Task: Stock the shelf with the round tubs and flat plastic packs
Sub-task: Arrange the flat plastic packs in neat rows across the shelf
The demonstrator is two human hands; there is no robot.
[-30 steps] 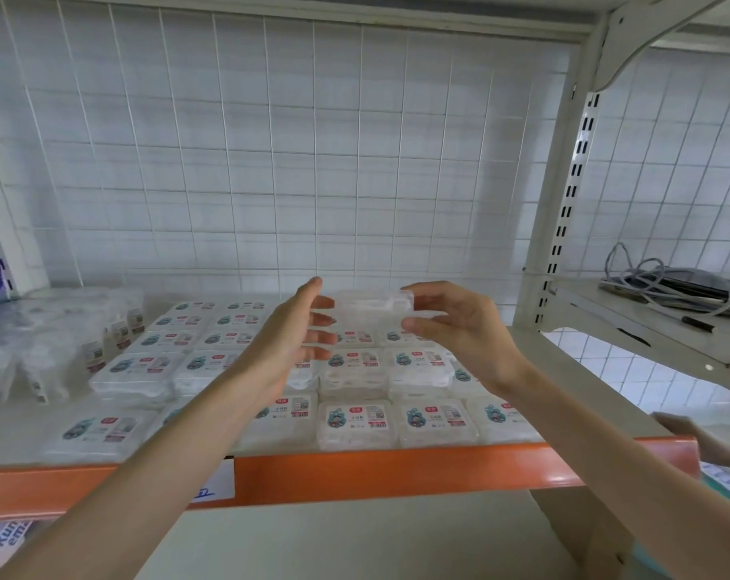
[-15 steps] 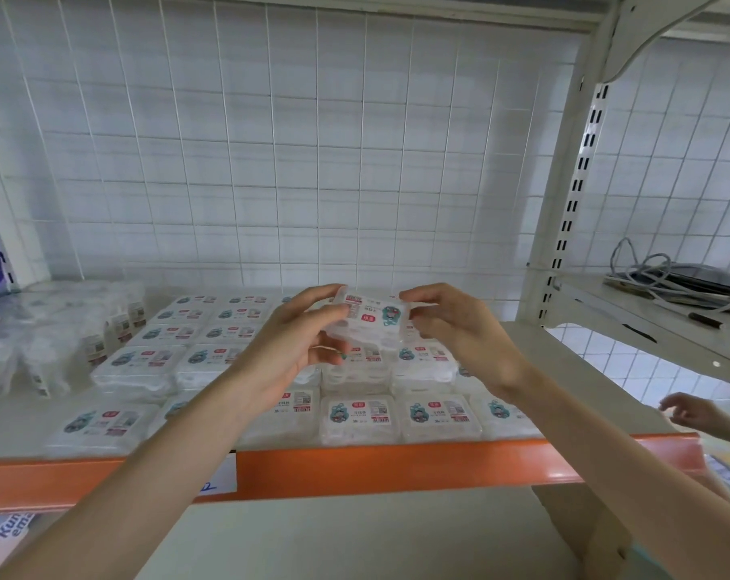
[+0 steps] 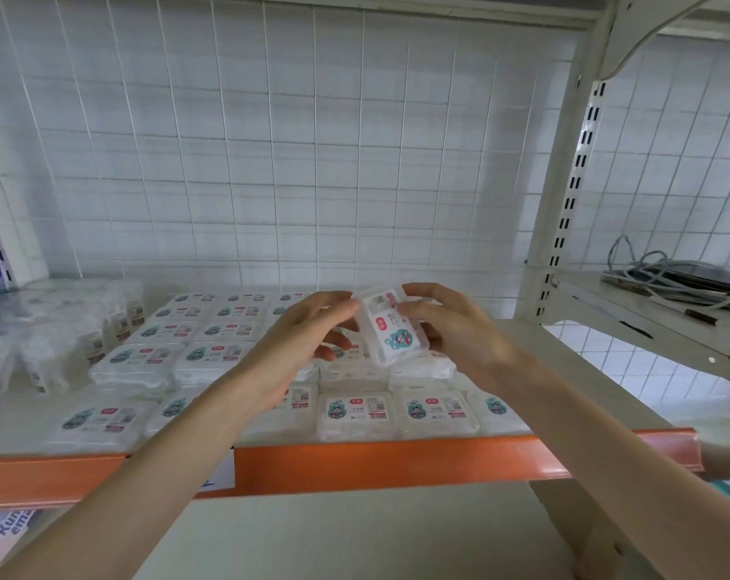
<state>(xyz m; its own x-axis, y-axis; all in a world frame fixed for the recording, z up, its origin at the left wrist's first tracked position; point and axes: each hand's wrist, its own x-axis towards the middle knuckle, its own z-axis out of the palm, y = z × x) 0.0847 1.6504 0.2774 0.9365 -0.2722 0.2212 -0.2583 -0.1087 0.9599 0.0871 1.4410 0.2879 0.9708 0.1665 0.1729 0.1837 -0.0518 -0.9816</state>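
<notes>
Bright, cool, even light washes the wire-grid back panel (image 3: 271,161) to a pale blue-white. Shadows are faint and soft, gathering only in the gaps between the stocked packs (image 3: 357,412). A dull sheen runs along the orange front rail (image 3: 396,464), strongest at its right end. The wide lens bows the upright post (image 3: 564,182) and stretches the lower corners. The wrapped tubs (image 3: 41,328) at left look smeared, and print on the raised flat pack (image 3: 390,328) is soft.
</notes>
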